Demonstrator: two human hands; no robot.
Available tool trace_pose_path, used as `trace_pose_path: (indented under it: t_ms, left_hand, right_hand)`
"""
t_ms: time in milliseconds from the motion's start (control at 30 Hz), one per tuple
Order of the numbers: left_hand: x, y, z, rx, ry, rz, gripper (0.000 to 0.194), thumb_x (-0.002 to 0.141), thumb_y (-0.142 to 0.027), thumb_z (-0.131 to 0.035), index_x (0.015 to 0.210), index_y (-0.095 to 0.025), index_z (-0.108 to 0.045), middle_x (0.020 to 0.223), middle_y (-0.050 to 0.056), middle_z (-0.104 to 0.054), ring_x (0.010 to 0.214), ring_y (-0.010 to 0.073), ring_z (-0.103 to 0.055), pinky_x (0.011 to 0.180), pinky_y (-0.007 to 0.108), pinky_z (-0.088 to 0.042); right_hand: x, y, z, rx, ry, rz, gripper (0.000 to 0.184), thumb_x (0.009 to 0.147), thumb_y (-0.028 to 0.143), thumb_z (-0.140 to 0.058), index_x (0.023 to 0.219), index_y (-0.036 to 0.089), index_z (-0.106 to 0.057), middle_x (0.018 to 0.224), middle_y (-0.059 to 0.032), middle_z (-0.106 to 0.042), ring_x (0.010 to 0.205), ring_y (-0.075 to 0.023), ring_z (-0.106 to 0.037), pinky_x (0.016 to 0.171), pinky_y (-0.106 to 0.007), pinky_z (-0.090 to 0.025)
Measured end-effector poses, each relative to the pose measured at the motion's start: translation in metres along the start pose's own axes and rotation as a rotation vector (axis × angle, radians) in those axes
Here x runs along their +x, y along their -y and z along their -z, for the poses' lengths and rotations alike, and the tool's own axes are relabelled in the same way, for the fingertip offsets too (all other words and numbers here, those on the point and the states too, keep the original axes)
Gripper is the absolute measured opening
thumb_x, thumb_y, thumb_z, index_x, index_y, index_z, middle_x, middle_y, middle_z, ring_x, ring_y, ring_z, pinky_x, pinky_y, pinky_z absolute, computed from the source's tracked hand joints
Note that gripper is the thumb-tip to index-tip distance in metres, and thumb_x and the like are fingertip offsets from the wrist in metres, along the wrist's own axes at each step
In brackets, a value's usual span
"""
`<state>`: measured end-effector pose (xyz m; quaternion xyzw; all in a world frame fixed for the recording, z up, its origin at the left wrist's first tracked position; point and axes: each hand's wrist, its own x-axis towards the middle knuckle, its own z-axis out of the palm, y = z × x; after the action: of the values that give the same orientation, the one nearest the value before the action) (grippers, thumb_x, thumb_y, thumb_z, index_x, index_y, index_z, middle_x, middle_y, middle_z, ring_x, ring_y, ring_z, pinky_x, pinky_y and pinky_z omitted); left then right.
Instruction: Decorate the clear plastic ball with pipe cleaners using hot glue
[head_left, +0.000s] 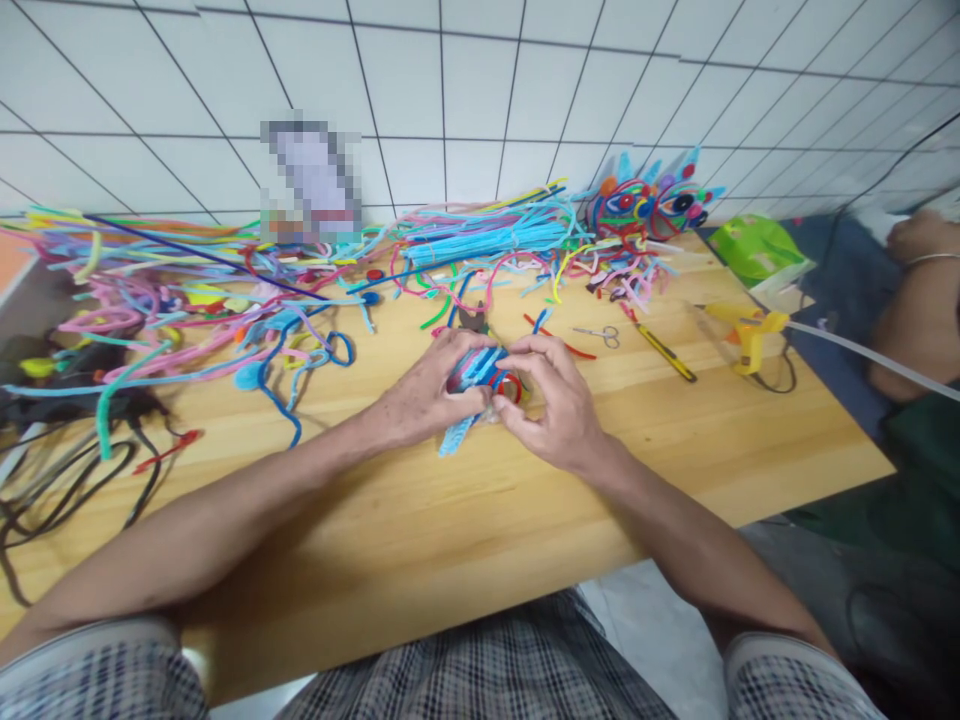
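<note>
Between my two hands is a small blue pipe-cleaner figure (pixel 480 368) with light and dark blue stripes, a red ring on its right side and a light-blue flap pointing down. My left hand (pixel 427 392) grips it from the left, thumb below and fingers on top. From the right, my right hand (pixel 553 402) closes its thumb and fingertips on the edge near the red ring. What lies between those fingertips is partly hidden. Just beyond the figure, pliers (pixel 472 318) lie on the wooden table (pixel 450 560).
Pipe cleaners (pixel 487 235) pile along the wall. Small scissors (pixel 600 335), a yellow utility knife (pixel 664 350) and a yellow glue gun (pixel 750 330) lie to the right. Two colourful pipe-cleaner figures (pixel 652 205) stand behind. Black cables (pixel 67 490) coil at left. Another person's arm (pixel 919 300) shows at right.
</note>
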<state>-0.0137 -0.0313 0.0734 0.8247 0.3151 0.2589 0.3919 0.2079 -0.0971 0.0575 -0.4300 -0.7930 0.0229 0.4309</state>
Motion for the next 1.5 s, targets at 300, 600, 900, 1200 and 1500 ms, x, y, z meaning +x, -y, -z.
trace_pose_path:
  t_ms: [300, 600, 900, 1200, 1500]
  left_hand:
    - [0.0, 0.002, 0.0, 0.011, 0.014, -0.01, 0.052, 0.093, -0.037, -0.068, 0.142, -0.024, -0.058, 0.136, 0.01, -0.064, 0.129, 0.0303, -0.058, 0.116, 0.05, -0.051]
    - [0.001, 0.002, 0.003, -0.033, 0.052, 0.036, 0.061, 0.09, -0.043, -0.076, 0.145, -0.026, -0.057, 0.138, 0.009, -0.064, 0.126, 0.0292, -0.061, 0.112, 0.047, -0.054]
    - [-0.002, 0.002, 0.0, 0.004, 0.028, -0.009, 0.057, 0.092, -0.042, -0.073, 0.144, -0.025, -0.056, 0.137, 0.01, -0.063, 0.125, 0.0291, -0.061, 0.113, 0.047, -0.054]
    - [-0.003, -0.002, -0.004, 0.034, 0.02, -0.032, 0.056, 0.094, -0.041, -0.07, 0.145, -0.024, -0.055, 0.141, 0.012, -0.061, 0.132, 0.0304, -0.059, 0.116, 0.049, -0.053]
    - [-0.004, -0.004, -0.004, 0.06, 0.024, -0.038, 0.053, 0.094, -0.041, -0.07, 0.142, -0.026, -0.054, 0.142, 0.011, -0.06, 0.134, 0.0317, -0.058, 0.119, 0.052, -0.051]
  right_hand:
    - [-0.005, 0.008, -0.006, -0.016, 0.067, -0.101, 0.054, 0.085, 0.022, -0.076, 0.135, 0.026, -0.054, 0.137, -0.0158, -0.06, 0.134, -0.0349, -0.062, 0.114, -0.058, -0.056]
    - [-0.004, 0.008, -0.007, 0.006, 0.063, -0.09, 0.057, 0.084, 0.02, -0.075, 0.136, 0.027, -0.052, 0.137, -0.0155, -0.06, 0.133, -0.0348, -0.062, 0.114, -0.059, -0.057]
    - [0.0, 0.001, 0.003, -0.006, -0.022, -0.074, 0.031, 0.094, 0.017, -0.066, 0.123, 0.028, -0.065, 0.125, -0.0108, -0.066, 0.12, -0.0308, -0.067, 0.104, -0.055, -0.059]
    - [0.002, 0.004, 0.007, -0.127, -0.092, 0.006, 0.018, 0.092, 0.017, -0.071, 0.108, 0.026, -0.073, 0.108, -0.0079, -0.061, 0.104, -0.0281, -0.064, 0.09, -0.049, -0.057]
    - [0.003, 0.009, 0.013, -0.242, -0.049, 0.045, 0.015, 0.09, 0.019, -0.074, 0.102, 0.027, -0.069, 0.108, -0.0079, -0.063, 0.103, -0.0295, -0.062, 0.09, -0.051, -0.053]
